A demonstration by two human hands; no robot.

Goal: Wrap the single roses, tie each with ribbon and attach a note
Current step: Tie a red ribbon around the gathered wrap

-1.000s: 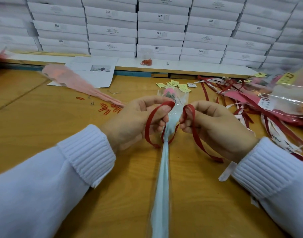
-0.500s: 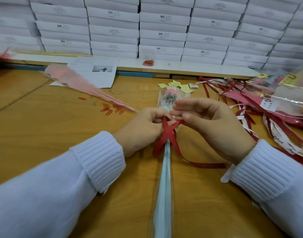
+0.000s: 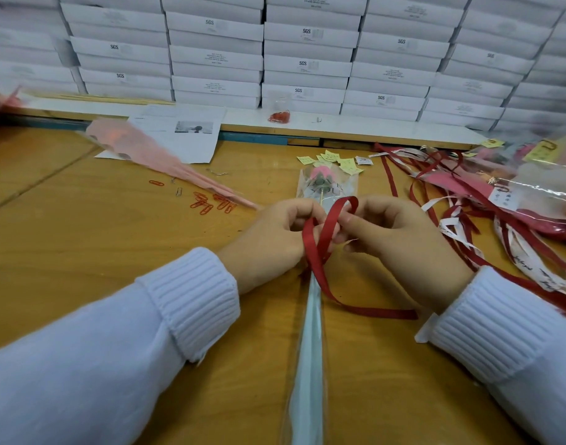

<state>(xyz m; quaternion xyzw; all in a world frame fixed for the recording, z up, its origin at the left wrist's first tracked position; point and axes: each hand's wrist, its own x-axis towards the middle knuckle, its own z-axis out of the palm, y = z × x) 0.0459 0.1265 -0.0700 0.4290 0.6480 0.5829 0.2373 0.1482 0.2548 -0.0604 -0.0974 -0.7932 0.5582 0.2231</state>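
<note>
A single pink rose [image 3: 321, 175] in a clear sleeve with a pale blue tail [image 3: 309, 348] lies lengthwise on the wooden table [image 3: 82, 252], bloom pointing away from me. A dark red ribbon [image 3: 325, 232] crosses over the sleeve's neck and forms a loop; its loose end trails right toward my right cuff. My left hand [image 3: 275, 239] pinches the ribbon on the left of the stem. My right hand [image 3: 400, 236] pinches the loop on the right. Small yellow notes [image 3: 333, 159] lie just beyond the bloom.
Pink wrapping sleeves [image 3: 153, 159] lie at the left over a printed sheet [image 3: 185, 136]. Orange paper clips [image 3: 211, 202] are scattered beside them. A heap of red and white ribbons [image 3: 461, 220] and wrapped roses [image 3: 538, 191] fills the right. Stacked white boxes [image 3: 307, 49] wall the back.
The two separate ribbon loops were brought together over the stem and crossed. My hands have closed in, and a raised loop now stands between my fingers.
</note>
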